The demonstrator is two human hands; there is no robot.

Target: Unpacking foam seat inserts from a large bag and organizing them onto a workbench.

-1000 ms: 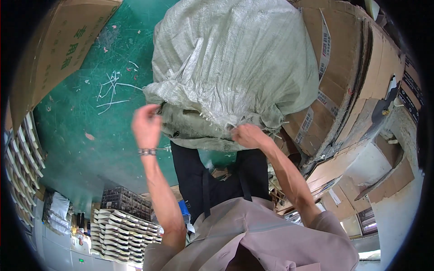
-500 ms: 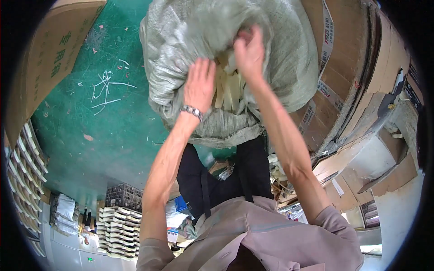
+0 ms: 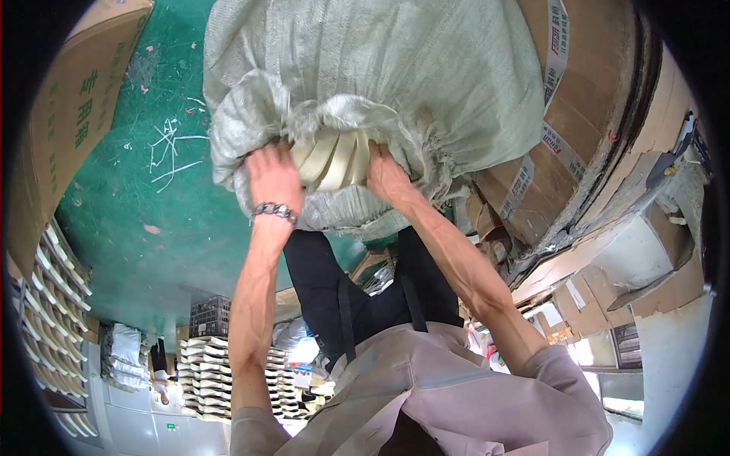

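Note:
A large pale woven sack (image 3: 449, 68) lies in front of my legs, its crumpled mouth turned toward me. Inside the mouth, several cream-coloured curved pieces (image 3: 332, 161) lie side by side; their far ends are hidden in the sack. On the left of the mouth, my left hand (image 3: 275, 181), a little blurred and with a bracelet on its wrist, curls its fingers round the sack's edge. My right hand (image 3: 388, 176) is closed at the opposite side, against the rightmost cream piece and the cloth. Its fingertips are partly hidden.
Cardboard boxes stand at the left (image 3: 76, 114) and right (image 3: 585, 91). White strap scraps (image 3: 173, 150) litter the green floor (image 3: 144, 197). Stacks of pale curved pieces (image 3: 204, 378) and a dark crate (image 3: 210, 316) stand behind. Another person (image 3: 160, 372) appears far off at lower left.
The sack's upper flap has moved away from me and its mouth gapes wider sideways. My left hand has moved left and down, my right hand down and slightly left, exposing more cream pieces.

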